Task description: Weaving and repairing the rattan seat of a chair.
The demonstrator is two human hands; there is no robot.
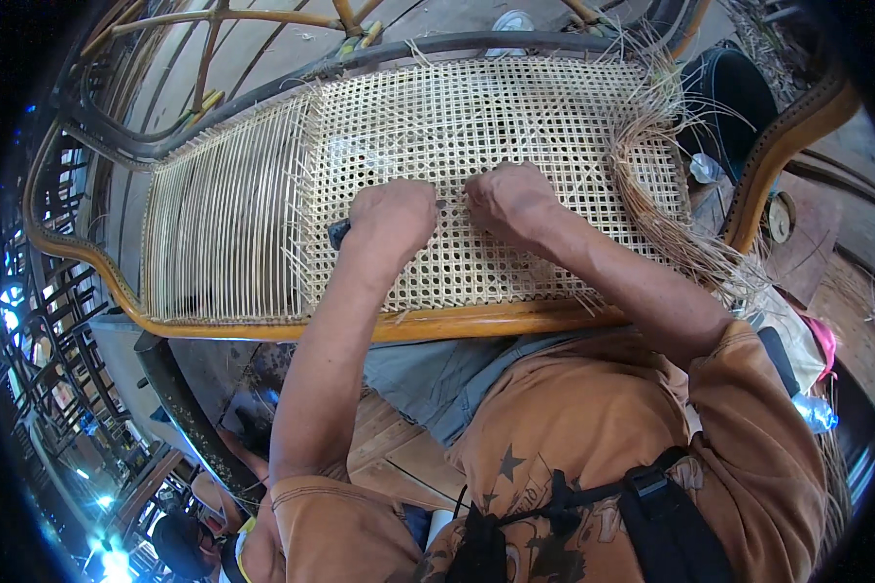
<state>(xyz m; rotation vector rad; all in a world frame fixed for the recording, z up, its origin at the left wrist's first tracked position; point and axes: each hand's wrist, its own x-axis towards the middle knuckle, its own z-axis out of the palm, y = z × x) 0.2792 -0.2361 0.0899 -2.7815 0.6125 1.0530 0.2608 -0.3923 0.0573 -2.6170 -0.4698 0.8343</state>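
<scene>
A woven cane panel (515,117) fills most of a curved rattan frame (437,323) in front of me. Its middle and right are an open lattice, while parallel cane strands (224,214) run along the left part. My left hand (395,216) is closed around a dark-handled tool (338,233), whose handle end sticks out on the left; a thin tip seems to show toward the right hand. A short gap away, my right hand (513,199) is closed with its fingertips at the lattice. What it pinches, if anything, is hidden.
Loose cane strands (642,185) hang in a bundle over the panel's right end. Beyond them stands a dark rounded object (729,107) by the curved rattan arm (787,146). A plastic bottle (815,413) lies at the right; another person (190,539) is at the lower left.
</scene>
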